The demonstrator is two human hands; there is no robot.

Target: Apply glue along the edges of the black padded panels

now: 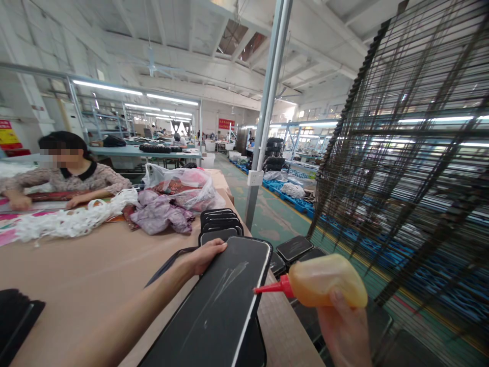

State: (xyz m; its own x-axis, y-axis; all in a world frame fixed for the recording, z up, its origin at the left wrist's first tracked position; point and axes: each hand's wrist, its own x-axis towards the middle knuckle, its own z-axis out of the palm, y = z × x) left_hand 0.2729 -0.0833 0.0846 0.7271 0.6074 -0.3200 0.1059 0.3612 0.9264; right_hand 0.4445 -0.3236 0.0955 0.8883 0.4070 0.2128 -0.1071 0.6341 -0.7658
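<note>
A long black panel with rounded corners [214, 300] lies tilted in front of me, with a white glue line along its right edge and streaks across its face. My left hand [208, 255] grips its far left edge, thumb on top and the other fingers hidden underneath. In my right hand [344, 326] is a translucent squeeze bottle [328, 280] of yellowish glue, held on its side. Its red nozzle [273, 288] points left, the tip at the panel's right edge. Part of another black panel [254, 341] shows beneath the first.
Several black panels [219, 219] stand stacked beyond my left hand on the brown tabletop [164, 265]. More dark panels [294, 248] lie lower right, near a tall wire rack [412, 153]. A co-worker [76, 168] sits across, near white strips [76, 219] and a plastic bag [183, 186].
</note>
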